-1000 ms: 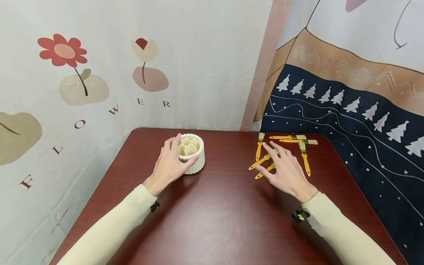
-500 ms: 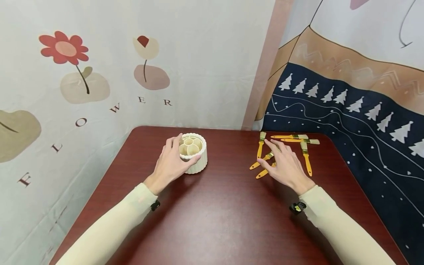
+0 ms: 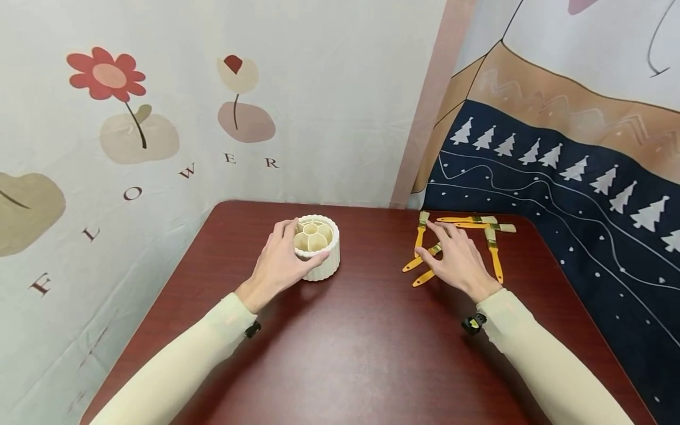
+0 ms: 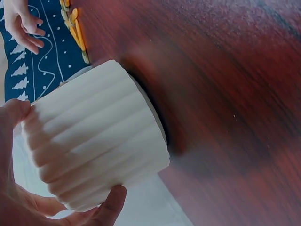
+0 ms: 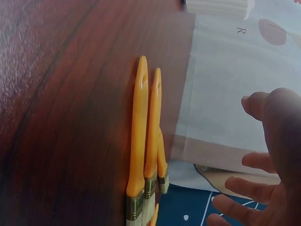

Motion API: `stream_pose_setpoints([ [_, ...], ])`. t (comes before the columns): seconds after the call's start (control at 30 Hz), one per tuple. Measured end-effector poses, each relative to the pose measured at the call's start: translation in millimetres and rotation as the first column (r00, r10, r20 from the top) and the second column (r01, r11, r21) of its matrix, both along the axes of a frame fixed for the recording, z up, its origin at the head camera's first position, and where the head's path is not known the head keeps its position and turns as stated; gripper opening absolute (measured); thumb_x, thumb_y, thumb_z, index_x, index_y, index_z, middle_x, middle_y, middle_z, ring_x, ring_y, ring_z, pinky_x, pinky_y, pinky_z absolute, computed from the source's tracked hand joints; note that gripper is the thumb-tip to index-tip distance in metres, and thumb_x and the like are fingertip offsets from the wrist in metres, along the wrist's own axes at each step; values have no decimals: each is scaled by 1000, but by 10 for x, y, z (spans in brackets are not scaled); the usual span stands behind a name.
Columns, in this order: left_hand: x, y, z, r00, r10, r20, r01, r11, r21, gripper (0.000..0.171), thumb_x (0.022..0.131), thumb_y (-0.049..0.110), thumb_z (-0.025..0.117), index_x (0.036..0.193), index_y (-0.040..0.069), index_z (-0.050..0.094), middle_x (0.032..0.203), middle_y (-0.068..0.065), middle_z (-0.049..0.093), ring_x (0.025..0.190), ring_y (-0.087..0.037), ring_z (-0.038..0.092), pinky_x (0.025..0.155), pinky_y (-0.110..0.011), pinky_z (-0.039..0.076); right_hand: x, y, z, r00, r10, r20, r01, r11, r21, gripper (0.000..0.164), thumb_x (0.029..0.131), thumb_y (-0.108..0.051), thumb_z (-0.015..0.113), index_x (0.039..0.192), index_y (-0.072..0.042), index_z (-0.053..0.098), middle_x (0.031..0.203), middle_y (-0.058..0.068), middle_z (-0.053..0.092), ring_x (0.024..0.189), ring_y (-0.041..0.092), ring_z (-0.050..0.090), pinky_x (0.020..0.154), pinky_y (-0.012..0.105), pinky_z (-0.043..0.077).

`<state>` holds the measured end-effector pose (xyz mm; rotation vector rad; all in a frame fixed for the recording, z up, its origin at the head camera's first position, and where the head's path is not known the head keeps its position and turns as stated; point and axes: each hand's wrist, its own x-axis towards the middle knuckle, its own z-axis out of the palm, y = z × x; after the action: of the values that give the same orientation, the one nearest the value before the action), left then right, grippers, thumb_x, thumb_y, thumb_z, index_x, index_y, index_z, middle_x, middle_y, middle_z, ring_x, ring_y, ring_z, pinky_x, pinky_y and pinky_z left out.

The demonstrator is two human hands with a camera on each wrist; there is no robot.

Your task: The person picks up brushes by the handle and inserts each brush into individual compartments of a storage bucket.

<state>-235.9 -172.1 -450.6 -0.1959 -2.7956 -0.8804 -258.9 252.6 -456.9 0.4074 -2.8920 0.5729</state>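
A cream, ribbed round pen holder (image 3: 329,264) with a flower-shaped divider inside stands on the table's left half. My left hand (image 3: 277,258) grips its side, thumb near the front rim and fingers along the left. Seen from the left wrist, the thumb touches the rim and a fingertip lies against the ribbed wall (image 4: 99,136). My right hand (image 3: 461,261) hovers over several yellow-handled paintbrushes, fingers spread and holding nothing. Nearest to it are a diagonal paintbrush (image 3: 413,264) and another paintbrush (image 3: 422,278) partly hidden beneath the hand. The right wrist view shows the hand apart from the handles (image 5: 138,141).
More paintbrushes lie at the back right: one pointing away (image 3: 419,237), two crossing near the edge, and one beside the hand (image 3: 496,260). The dark red table (image 3: 345,354) meets a white flower-print cloth (image 3: 329,118) and a navy tree-print cloth (image 3: 531,177).
My left hand and the pen holder have shifted slightly right. The right hand has drifted a little left and forward over the paintbrushes, which lie as before. The head view has turned slightly.
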Motion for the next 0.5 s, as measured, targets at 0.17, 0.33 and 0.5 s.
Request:
stream_pose_setpoints([
  [0.17,23,60,1,1000,-12,-1,12,1000,4,114,95,73,86,179,12,40,178,-11,47,154,-43,59,116,-66,60,-68,9,-25,1000,-6,3,6,1000,-13,79,114,-50,73,178,-12,46,176,30,49,154,57,52,128,79,46],
  [0.33,52,115,4,999,-46,-14,47,999,7,112,94,71,88,178,11,43,174,-11,50,152,-41,61,117,-62,60,-138,24,-65,1000,-16,-1,16,1000,-25,76,114,-46,74,176,-10,48,174,32,51,153,57,53,128,79,46],
  [0.5,79,163,4,997,-73,-29,74,997,10,111,93,69,89,176,10,45,172,-10,51,149,-41,63,118,-60,60,-205,29,-85,1000,-31,-6,31,999,-27,75,113,-44,75,174,-8,51,170,32,54,151,56,55,128,78,47],
])
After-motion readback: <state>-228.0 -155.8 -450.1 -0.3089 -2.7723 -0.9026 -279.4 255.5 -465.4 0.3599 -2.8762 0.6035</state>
